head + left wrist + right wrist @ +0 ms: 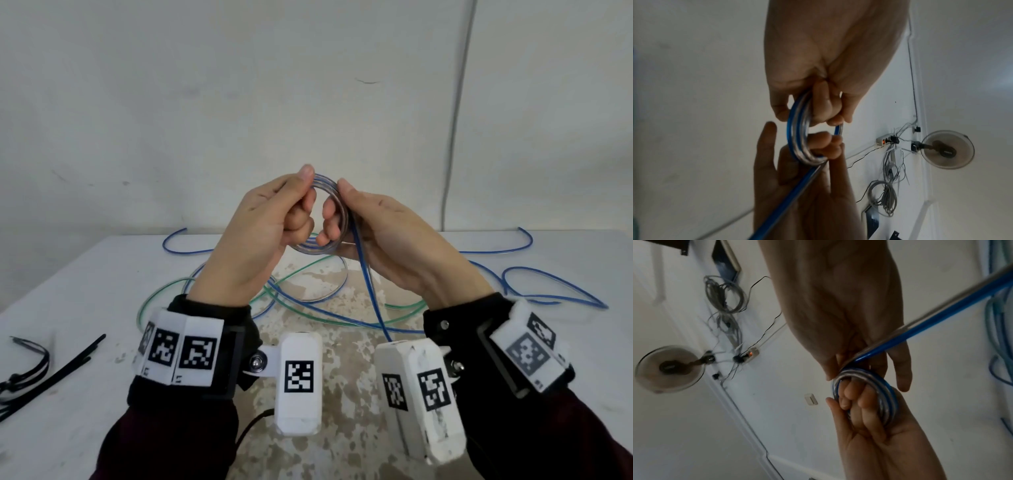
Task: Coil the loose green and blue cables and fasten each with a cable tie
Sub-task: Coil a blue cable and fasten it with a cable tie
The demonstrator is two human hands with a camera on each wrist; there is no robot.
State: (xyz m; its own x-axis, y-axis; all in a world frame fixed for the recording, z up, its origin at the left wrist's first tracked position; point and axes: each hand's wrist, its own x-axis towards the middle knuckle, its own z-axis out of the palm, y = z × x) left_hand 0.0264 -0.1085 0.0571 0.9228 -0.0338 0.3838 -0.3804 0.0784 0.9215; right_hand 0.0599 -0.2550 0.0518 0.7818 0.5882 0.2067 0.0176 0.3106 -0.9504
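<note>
Left hand: the left hand point(270, 219) pinches the small round coil of glossy blue plastic cable point(327, 219) at its top, thumb over curled fingers.
Right hand: the right hand point(380, 233) has its fingers hooked through the coil and closed on the loops.
Cable position: the coil is held above the white table point(85, 274); its free tail hangs down to loose blue loops, beside the thin green cable point(164, 291).
Handling: light and springy, probably slippery (loops may pop open); best gripped across all turns together.
Ties: black plastic cable ties point(51, 373) lie untouched at the left.
</note>
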